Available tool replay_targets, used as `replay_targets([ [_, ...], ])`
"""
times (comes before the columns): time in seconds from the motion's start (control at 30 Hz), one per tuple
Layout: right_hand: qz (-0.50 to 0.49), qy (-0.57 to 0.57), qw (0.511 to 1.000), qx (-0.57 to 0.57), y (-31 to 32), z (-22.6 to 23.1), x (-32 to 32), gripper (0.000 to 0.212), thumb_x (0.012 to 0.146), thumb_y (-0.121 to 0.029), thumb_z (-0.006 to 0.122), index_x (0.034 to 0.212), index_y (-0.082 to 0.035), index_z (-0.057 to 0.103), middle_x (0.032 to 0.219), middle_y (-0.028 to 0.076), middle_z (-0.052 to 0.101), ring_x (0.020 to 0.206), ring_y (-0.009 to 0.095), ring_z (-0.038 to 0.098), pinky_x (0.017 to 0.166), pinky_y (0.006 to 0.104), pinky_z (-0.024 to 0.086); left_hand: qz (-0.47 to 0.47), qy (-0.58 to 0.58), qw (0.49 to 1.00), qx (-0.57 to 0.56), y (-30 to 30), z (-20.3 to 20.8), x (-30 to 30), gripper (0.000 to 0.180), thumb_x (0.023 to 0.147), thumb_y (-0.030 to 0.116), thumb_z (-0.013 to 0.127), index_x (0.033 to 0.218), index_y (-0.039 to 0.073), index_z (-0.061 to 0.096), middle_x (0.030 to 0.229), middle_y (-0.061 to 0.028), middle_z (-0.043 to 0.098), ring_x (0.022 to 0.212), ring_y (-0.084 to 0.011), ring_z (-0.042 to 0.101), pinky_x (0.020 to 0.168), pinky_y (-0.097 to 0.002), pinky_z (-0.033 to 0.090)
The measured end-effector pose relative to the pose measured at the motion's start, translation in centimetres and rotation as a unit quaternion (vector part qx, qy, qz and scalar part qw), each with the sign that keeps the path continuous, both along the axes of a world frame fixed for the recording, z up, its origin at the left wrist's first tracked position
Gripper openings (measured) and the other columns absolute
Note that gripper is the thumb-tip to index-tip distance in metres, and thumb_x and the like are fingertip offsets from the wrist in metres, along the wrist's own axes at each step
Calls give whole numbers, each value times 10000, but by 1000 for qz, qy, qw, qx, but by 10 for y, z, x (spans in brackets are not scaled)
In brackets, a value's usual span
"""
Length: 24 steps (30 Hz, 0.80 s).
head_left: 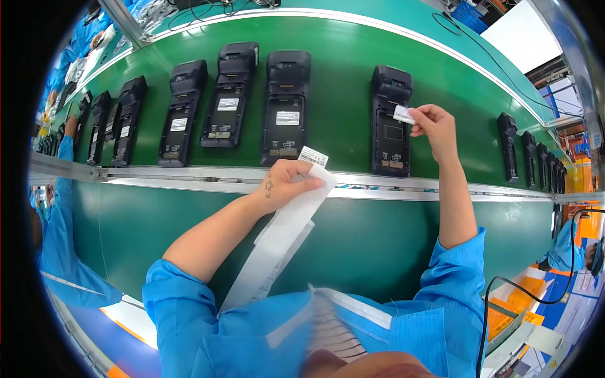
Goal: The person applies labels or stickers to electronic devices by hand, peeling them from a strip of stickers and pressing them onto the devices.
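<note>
My right hand [436,129] pinches a small white printed label [404,114] by its right end. It hangs over the battery bay of a black handheld terminal [392,148], whose bay floor shows a bare outlined rectangle. I cannot tell whether the label touches the terminal. Between thumb and fingers, my left hand [287,186] grips a long strip of white label backing paper [268,255] that trails down toward my chest. Another printed label [313,156] sits at the strip's upper end. Just beyond that hand lies a second black terminal [287,101] with a white label in its bay.
Several more labelled terminals [228,104] lie leftward on the green conveyor belt [343,82]; others [508,145] lie far right. A metal rail [252,176] separates the belt from the green worktop [365,246]. A co-worker's blue sleeve [63,170] reaches in at left. A black cable [504,280] curves at right.
</note>
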State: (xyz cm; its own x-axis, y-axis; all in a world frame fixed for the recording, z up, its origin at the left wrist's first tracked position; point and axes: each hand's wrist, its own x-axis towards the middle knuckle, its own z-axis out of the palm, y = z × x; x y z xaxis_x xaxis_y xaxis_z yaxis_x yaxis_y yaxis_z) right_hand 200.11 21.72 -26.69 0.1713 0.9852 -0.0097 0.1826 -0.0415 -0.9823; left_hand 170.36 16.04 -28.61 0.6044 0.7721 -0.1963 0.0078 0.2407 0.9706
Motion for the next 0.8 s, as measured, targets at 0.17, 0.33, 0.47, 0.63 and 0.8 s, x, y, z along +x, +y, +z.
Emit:
replay_targets([
  [0.17, 36, -47, 996, -69, -4, -15, 0, 158, 682, -119, 649, 698, 17, 569, 559, 32, 531, 457, 70, 489, 420, 187, 431, -9, -1, 1000, -8, 1, -2, 4, 175, 756, 107, 576, 885, -10, 597, 807, -56, 600, 691, -79, 551, 609, -198, 439],
  [0.33, 37, -54, 995, -76, -8, -15, -2, 165, 672, -122, 658, 686, 21, 577, 568, 41, 543, 457, 69, 490, 420, 189, 434, -6, 14, 999, -31, -2, -2, 8, 182, 758, 114, 577, 892, -7, 595, 800, -52, 596, 681, -80, 550, 605, -199, 441],
  [0.47, 35, -59, 995, -70, -8, -16, -3, 151, 680, -113, 653, 687, 18, 577, 557, 32, 536, 453, 63, 485, 414, 182, 422, -12, 25, 1000, -3, -2, -3, 12, 191, 761, 125, 576, 901, -4, 592, 791, -46, 595, 676, -80, 548, 601, -202, 443],
  [0.63, 38, -64, 995, -63, -8, -16, -3, 160, 672, -114, 658, 685, 25, 581, 564, 42, 545, 456, 71, 497, 416, 190, 436, -12, 24, 1000, 6, -2, 0, 17, 188, 765, 132, 570, 892, -5, 592, 787, -45, 594, 675, -82, 547, 598, -203, 441],
  [0.8, 45, -63, 995, -65, -7, -15, -1, 158, 673, -111, 654, 679, 29, 580, 564, 43, 546, 455, 73, 498, 415, 192, 438, -16, 29, 999, 12, -3, -1, 22, 180, 767, 128, 564, 889, -2, 591, 783, -47, 594, 672, -83, 547, 598, -205, 439],
])
